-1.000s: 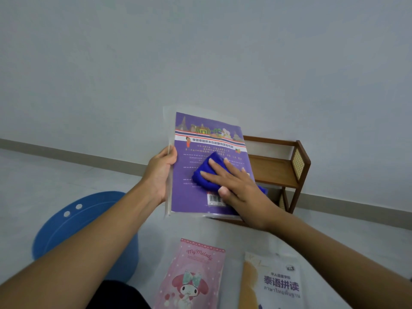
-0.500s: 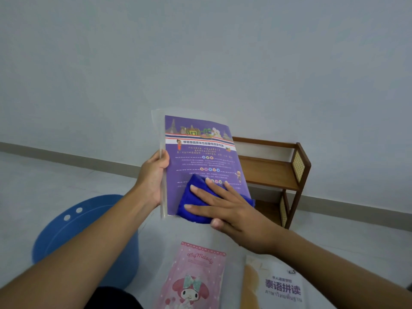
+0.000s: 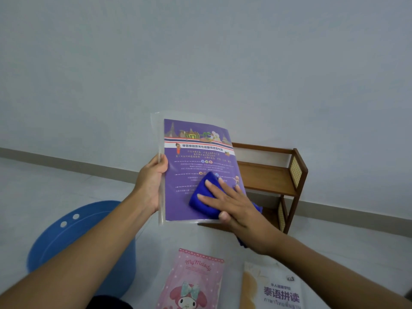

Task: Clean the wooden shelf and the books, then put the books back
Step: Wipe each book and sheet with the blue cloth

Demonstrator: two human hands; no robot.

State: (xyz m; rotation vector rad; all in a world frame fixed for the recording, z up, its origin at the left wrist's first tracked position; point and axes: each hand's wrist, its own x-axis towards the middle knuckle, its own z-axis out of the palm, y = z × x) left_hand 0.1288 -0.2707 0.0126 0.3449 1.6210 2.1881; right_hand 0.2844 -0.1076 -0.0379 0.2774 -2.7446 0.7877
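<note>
My left hand grips the left edge of a purple book in a clear plastic cover and holds it upright in front of me. My right hand lies flat on a folded blue cloth and presses it against the lower half of the back cover. Behind the book, against the wall, stands the small wooden shelf with a rattan side panel; its boards carry no books. On the floor below lie a pink My Melody book and a white book with dark blue lettering.
A blue plastic bucket stands on the floor at the lower left, under my left forearm. A grey wall and a skirting board run behind everything. The floor is pale tile.
The cloth under my right hand slid down to the cover's lower left, then back up and right a little. The book shifted slightly left and tilted more upright.
</note>
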